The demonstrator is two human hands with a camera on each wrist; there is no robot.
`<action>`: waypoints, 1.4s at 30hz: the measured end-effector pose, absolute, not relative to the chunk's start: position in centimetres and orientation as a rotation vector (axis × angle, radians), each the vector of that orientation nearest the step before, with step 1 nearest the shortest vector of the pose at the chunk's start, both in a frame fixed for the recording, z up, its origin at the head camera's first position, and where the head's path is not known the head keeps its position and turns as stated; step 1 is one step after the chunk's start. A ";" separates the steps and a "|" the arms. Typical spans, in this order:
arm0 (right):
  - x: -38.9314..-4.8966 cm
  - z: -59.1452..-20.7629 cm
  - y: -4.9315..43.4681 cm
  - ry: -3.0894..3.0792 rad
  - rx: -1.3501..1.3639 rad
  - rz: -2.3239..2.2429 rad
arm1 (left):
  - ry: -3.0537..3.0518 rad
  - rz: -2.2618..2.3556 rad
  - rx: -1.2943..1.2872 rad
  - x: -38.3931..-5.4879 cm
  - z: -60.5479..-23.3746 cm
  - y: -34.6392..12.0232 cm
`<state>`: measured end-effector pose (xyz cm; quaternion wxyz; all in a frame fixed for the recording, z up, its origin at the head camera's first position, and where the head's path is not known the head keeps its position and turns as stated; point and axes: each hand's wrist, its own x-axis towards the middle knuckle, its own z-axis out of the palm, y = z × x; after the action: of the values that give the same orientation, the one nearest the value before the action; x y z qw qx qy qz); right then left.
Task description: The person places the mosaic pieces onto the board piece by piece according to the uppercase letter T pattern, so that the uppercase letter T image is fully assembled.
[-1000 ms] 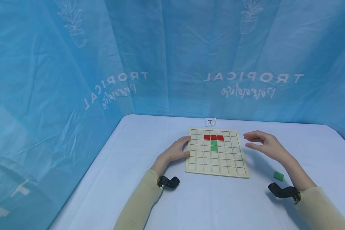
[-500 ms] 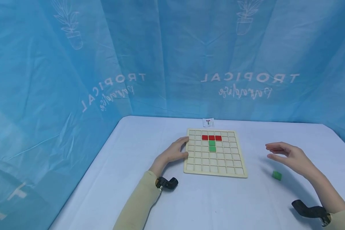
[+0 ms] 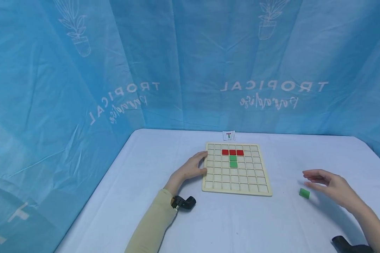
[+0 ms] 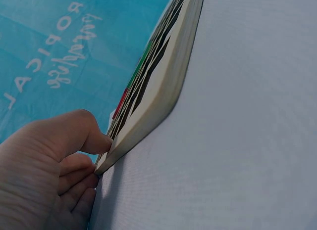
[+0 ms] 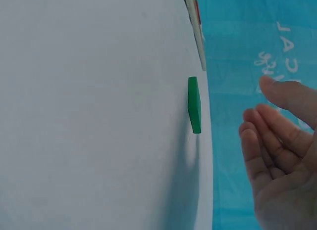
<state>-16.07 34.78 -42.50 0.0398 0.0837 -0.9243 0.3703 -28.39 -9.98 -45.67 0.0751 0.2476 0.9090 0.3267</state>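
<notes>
A pale wooden grid board (image 3: 237, 178) lies on the table in the head view. Three red tiles (image 3: 232, 152) form a row in its upper part, and two green tiles (image 3: 233, 161) run down from the middle one. Along the board's left edge rests my left hand (image 3: 190, 167), thumb and fingers apart, with the thumb tip on the rim in the left wrist view. My right hand (image 3: 334, 188) hovers over the table right of the board, fingers loosely bent and holding nothing. Just left of its fingertips lies a loose green tile (image 3: 304, 193), seen edge-on in the right wrist view.
Behind the board lies a small printed card (image 3: 229, 136) with a red and green T on a grid. A white cloth covers the table (image 3: 240, 225). Blue printed curtains (image 3: 202, 63) hang behind it and on the left.
My right hand has moved from beside the board's right edge rightward and down toward the loose green tile. The left hand stays at the board's edge. The view has shifted slightly.
</notes>
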 end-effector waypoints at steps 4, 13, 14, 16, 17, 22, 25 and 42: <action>-15.8 -43.0 34.9 -2.874 0.206 1.118 | 2.728 0.982 0.750 -28.4 -45.8 -10.0; -15.6 -43.9 34.8 -2.956 0.212 0.924 | 2.726 0.982 0.749 -28.5 -45.8 -10.0; -15.6 -44.0 34.8 -2.958 0.218 0.911 | 2.724 0.985 0.747 -28.5 -45.8 -10.0; -15.5 -44.2 34.7 -2.961 0.225 0.887 | 2.725 0.983 0.743 -28.5 -45.8 -10.0; -15.5 -44.4 34.6 -2.961 0.229 0.884 | 2.728 0.978 0.741 -28.5 -45.7 -10.0; -15.4 -44.7 34.5 -2.965 0.238 0.860 | 2.729 0.968 0.729 -28.4 -45.7 -10.0; -15.3 -44.7 34.3 -2.962 0.258 0.861 | 2.727 0.972 0.727 -28.4 -45.7 -10.0; -15.2 -44.8 34.0 -2.949 0.287 0.819 | 2.729 0.970 0.749 -28.3 -45.5 -10.0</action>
<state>-15.17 34.04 -44.76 0.0338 0.0934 -0.9588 0.2661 -28.26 -10.03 -45.50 0.0749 0.2498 0.9096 0.3234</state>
